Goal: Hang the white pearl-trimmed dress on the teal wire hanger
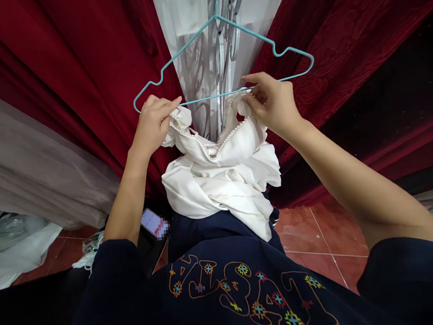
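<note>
Garment: we hold a white garment [221, 177] trimmed with a line of pearl beads [232, 130] along its neckline; it hangs bunched in front of our chest, just under a hanger, its lower folds resting against our dark shirt.
Hanger: a teal wire hanger [227, 30] sits above the garment, its bottom bar running between our two hands; its hook goes up out of view.
Left hand: our left hand [154, 122] has its grip closed on the garment's left shoulder edge, right at the hanger's left corner.
Right hand: our right hand [272, 104] pinches the garment's right shoulder edge between fingertips, grip narrow and holding cloth, touching the hanger's bottom bar.
Shirt: our dark blue shirt [250, 291] bears stitched letters in orange outline with small coloured crosses.
Backdrop: dark red velvet curtains [64, 64] hang on both sides, with a pale sheer panel [206, 42] between them.
Floor: red tiles [322, 239] show below; a phone [154, 222] lies near our left elbow, beside pale cloth [15, 251] piled at the left.
</note>
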`<state>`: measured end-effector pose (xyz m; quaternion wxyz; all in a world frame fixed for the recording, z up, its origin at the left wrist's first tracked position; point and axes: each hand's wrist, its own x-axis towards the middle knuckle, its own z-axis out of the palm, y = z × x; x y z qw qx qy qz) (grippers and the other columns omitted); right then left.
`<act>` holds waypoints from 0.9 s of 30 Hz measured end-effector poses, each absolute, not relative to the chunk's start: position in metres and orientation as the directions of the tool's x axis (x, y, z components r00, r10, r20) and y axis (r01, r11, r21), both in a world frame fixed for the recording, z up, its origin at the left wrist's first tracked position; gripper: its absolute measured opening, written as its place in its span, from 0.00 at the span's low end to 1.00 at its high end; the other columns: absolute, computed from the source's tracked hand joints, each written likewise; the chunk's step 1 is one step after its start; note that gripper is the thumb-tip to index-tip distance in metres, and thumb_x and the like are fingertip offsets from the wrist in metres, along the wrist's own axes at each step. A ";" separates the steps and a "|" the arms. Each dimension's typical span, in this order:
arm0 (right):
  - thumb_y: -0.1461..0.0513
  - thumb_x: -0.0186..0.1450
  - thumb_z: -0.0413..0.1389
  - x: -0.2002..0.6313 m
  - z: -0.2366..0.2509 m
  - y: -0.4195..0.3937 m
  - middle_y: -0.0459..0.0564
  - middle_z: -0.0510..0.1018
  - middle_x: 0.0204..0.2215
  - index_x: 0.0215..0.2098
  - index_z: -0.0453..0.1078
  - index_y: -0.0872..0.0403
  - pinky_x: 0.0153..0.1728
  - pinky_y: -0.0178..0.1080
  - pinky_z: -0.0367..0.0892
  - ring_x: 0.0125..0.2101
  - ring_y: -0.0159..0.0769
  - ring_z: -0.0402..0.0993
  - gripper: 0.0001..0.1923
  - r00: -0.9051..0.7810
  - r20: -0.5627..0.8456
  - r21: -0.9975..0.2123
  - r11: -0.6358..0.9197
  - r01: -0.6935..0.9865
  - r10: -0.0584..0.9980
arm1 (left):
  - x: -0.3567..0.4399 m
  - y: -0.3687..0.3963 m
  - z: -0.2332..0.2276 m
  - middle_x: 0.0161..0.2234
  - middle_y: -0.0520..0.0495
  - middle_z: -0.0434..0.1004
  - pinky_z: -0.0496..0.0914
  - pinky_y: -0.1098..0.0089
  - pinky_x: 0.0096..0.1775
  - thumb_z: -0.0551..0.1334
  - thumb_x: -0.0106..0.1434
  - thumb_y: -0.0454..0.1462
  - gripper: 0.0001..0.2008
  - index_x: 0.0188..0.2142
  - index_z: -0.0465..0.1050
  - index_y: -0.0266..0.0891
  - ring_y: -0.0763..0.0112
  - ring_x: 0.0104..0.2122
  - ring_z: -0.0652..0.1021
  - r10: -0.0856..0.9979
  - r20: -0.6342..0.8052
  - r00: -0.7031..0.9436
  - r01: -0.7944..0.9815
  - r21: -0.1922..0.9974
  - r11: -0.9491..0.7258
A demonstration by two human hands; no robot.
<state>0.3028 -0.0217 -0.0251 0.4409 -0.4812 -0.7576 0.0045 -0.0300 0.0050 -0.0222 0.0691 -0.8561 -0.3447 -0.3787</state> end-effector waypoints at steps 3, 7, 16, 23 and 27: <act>0.59 0.67 0.54 0.305 -0.026 -0.011 0.52 0.83 0.39 0.49 0.77 0.51 0.40 0.43 0.70 0.34 0.38 0.76 0.15 -0.139 0.671 -0.426 0.532 0.732 0.728 | -0.032 0.001 -0.029 0.52 0.45 0.75 0.70 0.52 0.57 0.56 0.66 0.29 0.24 0.56 0.77 0.49 0.57 0.52 0.75 0.495 0.751 0.437 0.648 0.118 -0.752; 0.62 0.68 0.56 0.318 -0.013 -0.020 0.57 0.83 0.41 0.47 0.79 0.56 0.40 0.39 0.68 0.34 0.36 0.77 0.13 -0.153 0.675 -0.373 0.513 0.773 0.722 | -0.041 -0.016 -0.059 0.39 0.43 0.76 0.74 0.59 0.43 0.60 0.59 0.33 0.13 0.39 0.83 0.45 0.60 0.40 0.77 0.411 0.886 0.215 0.641 0.190 -0.744; 0.63 0.68 0.56 0.313 0.005 -0.044 0.59 0.83 0.42 0.45 0.80 0.56 0.44 0.44 0.70 0.37 0.43 0.80 0.12 -0.187 0.622 -0.245 0.416 0.876 0.760 | -0.084 0.016 -0.054 0.23 0.55 0.78 0.66 0.70 0.26 0.62 0.55 0.35 0.09 0.31 0.83 0.41 0.75 0.24 0.73 0.824 0.548 -0.146 0.431 0.785 -0.446; 0.65 0.67 0.57 0.311 0.005 -0.045 0.58 0.83 0.41 0.47 0.80 0.57 0.43 0.42 0.71 0.37 0.43 0.81 0.13 -0.159 0.617 -0.280 0.404 0.871 0.771 | -0.042 0.053 0.012 0.26 0.61 0.80 0.70 0.73 0.32 0.68 0.54 0.22 0.11 0.33 0.83 0.36 0.83 0.27 0.75 0.694 0.711 -0.111 0.640 0.586 -0.498; 0.64 0.67 0.56 0.309 0.005 -0.046 0.58 0.83 0.40 0.47 0.80 0.58 0.42 0.42 0.70 0.36 0.43 0.80 0.14 -0.149 0.620 -0.280 0.395 0.875 0.770 | -0.035 0.043 0.027 0.27 0.57 0.81 0.72 0.71 0.35 0.69 0.51 0.21 0.12 0.33 0.84 0.34 0.77 0.29 0.77 0.705 0.705 -0.077 0.705 0.539 -0.462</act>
